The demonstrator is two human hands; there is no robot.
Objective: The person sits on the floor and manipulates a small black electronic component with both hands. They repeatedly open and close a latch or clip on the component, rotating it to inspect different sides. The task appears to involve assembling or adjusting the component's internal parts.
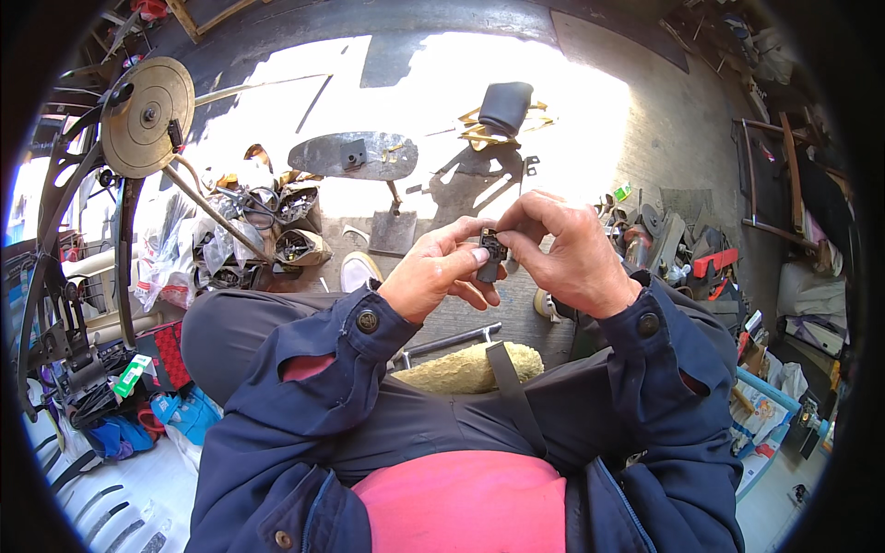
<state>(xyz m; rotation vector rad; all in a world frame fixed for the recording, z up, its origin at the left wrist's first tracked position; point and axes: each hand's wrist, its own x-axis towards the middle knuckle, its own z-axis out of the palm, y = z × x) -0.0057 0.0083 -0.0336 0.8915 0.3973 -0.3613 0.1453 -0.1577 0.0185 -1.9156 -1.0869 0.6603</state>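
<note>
Above my lap, near the middle of the head view, my left hand (426, 275) holds a small black mechanical part (490, 268) upright between thumb and fingers. The part has a blocky top with ridges and a smoother lower body; its exact kind cannot be made out. My right hand (579, 251) is closed, its thumb and forefinger pinched at the upper right edge of the same part. Whether those fingertips hold some smaller piece is hidden. Below my hands, a yellow foam-like roll (452, 372) lies across my lap, with a dark strap (513, 392) over it.
An oval-topped metal stand (318, 157) bears a small dark block (353, 154). Beyond it is a folding stool with a black seat (506, 108). Paper bags of metal parts (302, 247) and a large round disc (147, 115) stand left. Tools with a red bar (715, 263) lie right.
</note>
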